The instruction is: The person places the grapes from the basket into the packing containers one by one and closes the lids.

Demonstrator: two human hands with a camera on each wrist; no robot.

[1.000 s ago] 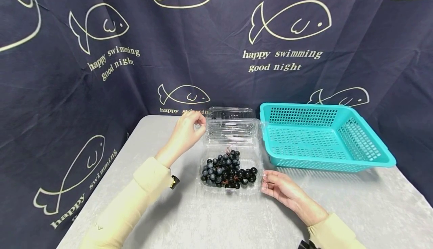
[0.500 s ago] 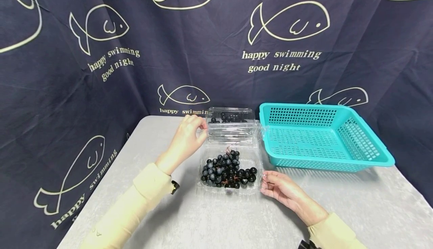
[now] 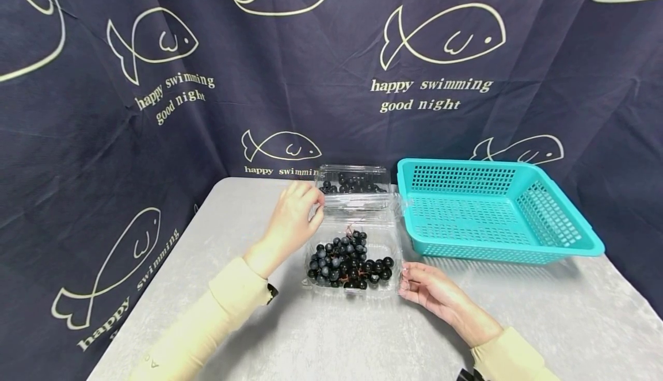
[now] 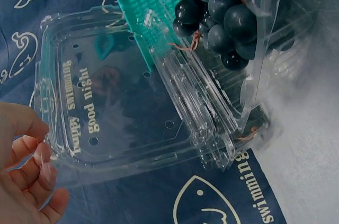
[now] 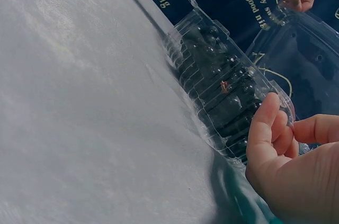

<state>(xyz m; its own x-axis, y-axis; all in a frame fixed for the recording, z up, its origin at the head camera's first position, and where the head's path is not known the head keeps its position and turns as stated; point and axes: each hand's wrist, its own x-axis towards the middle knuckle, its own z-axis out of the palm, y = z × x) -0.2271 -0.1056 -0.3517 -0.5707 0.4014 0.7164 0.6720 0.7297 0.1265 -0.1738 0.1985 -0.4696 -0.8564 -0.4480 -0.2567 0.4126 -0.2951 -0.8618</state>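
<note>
A clear plastic clamshell box (image 3: 396,286) lies on the grey table with dark grapes (image 3: 347,260) on their stems inside. Its hinged lid (image 4: 127,107) is raised at the back, tilted. My left hand (image 3: 295,217) pinches the lid's left corner between thumb and fingers. At the box's front right corner, my right hand (image 3: 432,292) grips the rim with thumb and fingertips. The right wrist view shows that right hand (image 5: 291,160) close against the ribbed wall, grapes visible through it. Dark grape shapes show in the lid; whether mirrored or behind it, I cannot tell.
Right of the box sits a turquoise plastic basket (image 3: 507,250) with mesh walls, close to the lid's hinge side. A dark blue curtain (image 3: 331,82) with fish drawings hangs behind the table (image 3: 342,341).
My left hand has moved right and a little nearer, tipping the lid forward over the box. Dark grape shapes have come into view in the lid. My right hand has stayed put.
</note>
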